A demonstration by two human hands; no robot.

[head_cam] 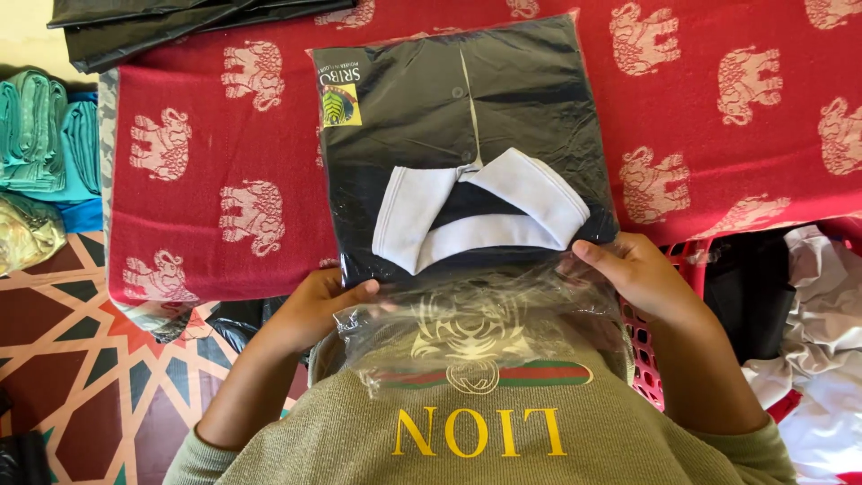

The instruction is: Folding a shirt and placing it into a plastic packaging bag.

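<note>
The left hand (314,305) pinches the near left edge of a clear plastic bag (485,332), thumb on top and fingers curled beneath, closed on the film. The right hand (633,274) grips the near right edge of the same bag, thumb laid over the plastic and fingers tucked under it. Between the 2 hands the loose open end of the bag hangs crumpled over the person's chest, in front of an olive sweater (485,431) with a printed emblem and yellow letters. Inside the bag lies a folded dark shirt (467,108) with a white collar (476,216); the collar end points toward the person and the buttoned front runs away from them. A small yellow-and-green label (341,101) sits at the far left corner of the package. The package rests flat on a red cloth with pale elephant figures (718,135), which covers the surface ahead. At the far left edge of that cloth lies a pile of dark folded plastic (153,27). To the left, beside the cloth, stands a stack of teal folded fabric (49,135). Below it shows a floor mat with a star pattern (81,359). By the right forearm sits a pink perforated basket (651,359), with white and dark garments (808,314) heaped just beyond it.
</note>
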